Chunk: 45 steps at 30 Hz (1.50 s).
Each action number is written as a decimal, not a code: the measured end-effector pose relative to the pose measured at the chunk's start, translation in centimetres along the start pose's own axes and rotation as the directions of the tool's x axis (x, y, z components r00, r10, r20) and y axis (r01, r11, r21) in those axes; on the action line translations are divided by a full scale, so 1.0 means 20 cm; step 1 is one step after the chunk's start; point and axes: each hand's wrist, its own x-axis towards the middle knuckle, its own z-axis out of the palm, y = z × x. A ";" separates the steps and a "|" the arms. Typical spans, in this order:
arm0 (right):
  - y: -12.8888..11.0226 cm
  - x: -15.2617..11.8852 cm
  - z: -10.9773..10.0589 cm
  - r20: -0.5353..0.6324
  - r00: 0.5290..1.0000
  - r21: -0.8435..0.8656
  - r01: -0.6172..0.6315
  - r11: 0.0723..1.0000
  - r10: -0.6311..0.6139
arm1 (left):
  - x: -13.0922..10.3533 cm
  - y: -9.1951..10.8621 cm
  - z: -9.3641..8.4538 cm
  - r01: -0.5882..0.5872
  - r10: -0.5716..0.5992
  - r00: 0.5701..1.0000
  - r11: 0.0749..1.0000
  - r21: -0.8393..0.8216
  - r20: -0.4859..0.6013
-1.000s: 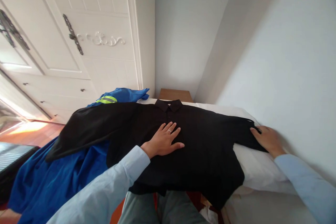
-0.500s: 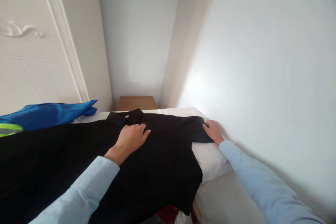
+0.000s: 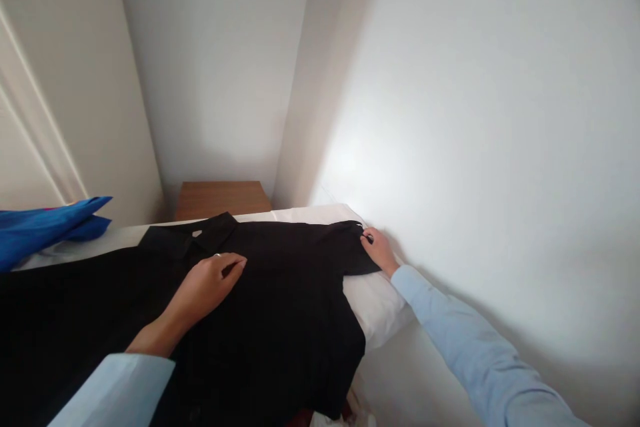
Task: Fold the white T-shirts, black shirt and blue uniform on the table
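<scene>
A black collared short-sleeved garment lies spread over a white-covered surface. My left hand is over the garment just below its collar, with thumb and fingertips pressed together; whether cloth is between them is too small to tell. At the end of the right-hand sleeve, my right hand pinches the hem between thumb and fingers. A small white label shows inside the collar.
Folded blue cloth lies at the far left on the same surface. Behind it stands a brown wooden box-like piece in the corner. A pale wall rises close along the right side.
The view has turned right, so everything sits further left. My left thumb has closed against the fingers. My right hand stays at the sleeve end.
</scene>
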 end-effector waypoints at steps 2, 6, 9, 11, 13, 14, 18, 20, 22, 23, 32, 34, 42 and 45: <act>-0.01 0.00 -0.01 -0.002 1.000 0.006 -0.009 1.000 0.009 | 0.01 0.00 0.00 -0.006 0.006 1.000 1.000 0.014 0.018; -0.03 -0.01 -0.02 0.004 1.000 0.042 -0.007 0.999 0.007 | 0.00 0.01 -0.02 -0.010 0.008 0.999 0.999 0.041 0.041; -0.05 -0.01 -0.02 0.009 1.000 0.077 0.005 0.997 -0.006 | 0.00 0.02 -0.02 -0.010 0.008 0.999 0.999 0.049 0.047; -0.05 -0.01 -0.03 0.002 1.000 0.093 0.005 0.996 -0.005 | 0.00 0.01 -0.02 -0.020 0.018 0.999 0.999 0.044 0.043; -0.05 -0.01 -0.03 -0.014 1.000 0.102 -0.004 0.995 0.006 | 0.00 0.01 -0.01 -0.028 0.026 0.999 0.999 0.037 0.037; -0.05 -0.01 -0.03 -0.025 1.000 0.105 -0.011 0.994 0.014 | 0.00 0.01 -0.01 -0.027 0.026 0.999 0.999 0.034 0.033; -0.02 -0.01 -0.04 -0.069 0.996 0.108 -0.051 0.993 0.059 | 0.01 0.01 -0.02 -0.019 0.018 0.999 0.999 0.033 0.034; -0.01 0.00 -0.04 -0.087 0.992 0.109 -0.076 0.991 0.086 | 0.01 0.01 -0.02 -0.020 0.018 0.999 0.999 0.032 0.038; 0.01 0.01 -0.03 -0.097 0.989 0.111 -0.105 0.988 0.116 | 0.01 0.01 -0.02 -0.019 0.019 0.999 0.999 0.026 0.029; 0.01 0.01 -0.03 -0.098 0.986 0.112 -0.121 0.986 0.132 | 0.01 0.01 -0.02 -0.020 0.019 0.999 1.000 0.023 0.026; 0.05 0.03 -0.02 -0.065 0.967 0.101 -0.241 0.965 0.248 | 0.01 -0.01 -0.01 -0.032 0.031 0.999 0.999 0.020 0.035; 0.05 0.03 -0.01 -0.051 0.962 0.094 -0.263 0.960 0.269 | 0.01 -0.02 -0.01 -0.030 0.029 0.999 0.999 0.028 0.042; 0.02 0.02 -0.02 0.007 0.965 0.005 -0.261 0.965 0.261 | 0.01 -0.02 0.00 -0.062 0.059 0.997 0.996 0.058 0.038; -0.02 0.01 -0.04 0.020 0.974 -0.024 -0.224 0.974 0.225 | 0.00 -0.01 0.00 -0.069 0.065 0.997 0.995 0.076 0.050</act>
